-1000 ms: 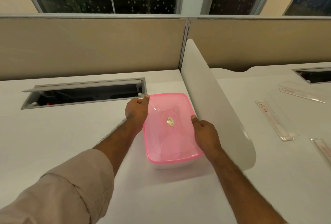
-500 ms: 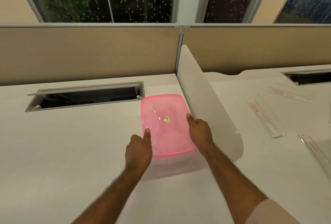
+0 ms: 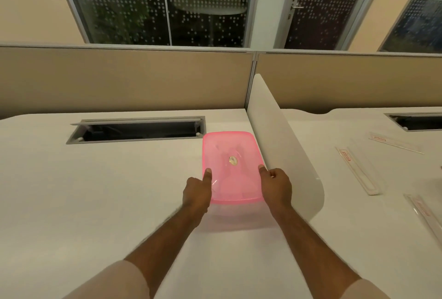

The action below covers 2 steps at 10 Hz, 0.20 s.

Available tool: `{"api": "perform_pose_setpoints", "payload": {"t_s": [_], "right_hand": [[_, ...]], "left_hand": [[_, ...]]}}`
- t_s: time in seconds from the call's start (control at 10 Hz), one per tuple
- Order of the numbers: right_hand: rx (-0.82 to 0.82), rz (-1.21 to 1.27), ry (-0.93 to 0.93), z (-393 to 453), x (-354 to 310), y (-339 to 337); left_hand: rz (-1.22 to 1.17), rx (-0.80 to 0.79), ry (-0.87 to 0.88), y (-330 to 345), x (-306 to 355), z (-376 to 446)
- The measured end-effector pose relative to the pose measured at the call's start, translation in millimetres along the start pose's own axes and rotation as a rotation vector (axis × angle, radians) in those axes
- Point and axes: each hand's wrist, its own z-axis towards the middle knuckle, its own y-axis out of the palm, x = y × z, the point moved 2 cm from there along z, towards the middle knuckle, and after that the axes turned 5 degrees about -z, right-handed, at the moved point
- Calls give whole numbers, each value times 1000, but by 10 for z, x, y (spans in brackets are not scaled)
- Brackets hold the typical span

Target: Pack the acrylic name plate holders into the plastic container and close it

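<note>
A clear plastic container with a pink lid (image 3: pixel 233 169) stands on the white desk beside the divider. My left hand (image 3: pixel 197 192) grips its left edge, thumb on the lid. My right hand (image 3: pixel 276 186) grips its right edge, thumb on the lid too. The lid sits on top of the container. On the neighbouring desk to the right lie clear acrylic name plate holders: one long holder (image 3: pixel 358 170), another further back (image 3: pixel 394 142), and one at the right edge (image 3: pixel 425 215).
A curved white divider (image 3: pixel 284 155) stands right of the container, between the two desks. An open cable tray slot (image 3: pixel 136 130) is sunk into the desk at the back left. A second slot (image 3: pixel 416 121) is at the far right. Beige partition panels (image 3: pixel 124 78) close the back.
My left hand slid from the container's far left corner back to its near left edge. The view tilted up and pulled back; the container stays beside the divider.
</note>
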Motion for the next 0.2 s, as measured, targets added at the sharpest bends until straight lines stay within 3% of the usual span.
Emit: {"api": "perform_pose_setpoints", "payload": {"t_s": [0.1,0.2], "right_hand": [[52,-67,-130,-180,42,-14],[114,-144,-247,-285,-8,-79]], "left_hand": [[-27,-126,-46,-127,-28,39],[85,34,89,-392,-9,-5]]}}
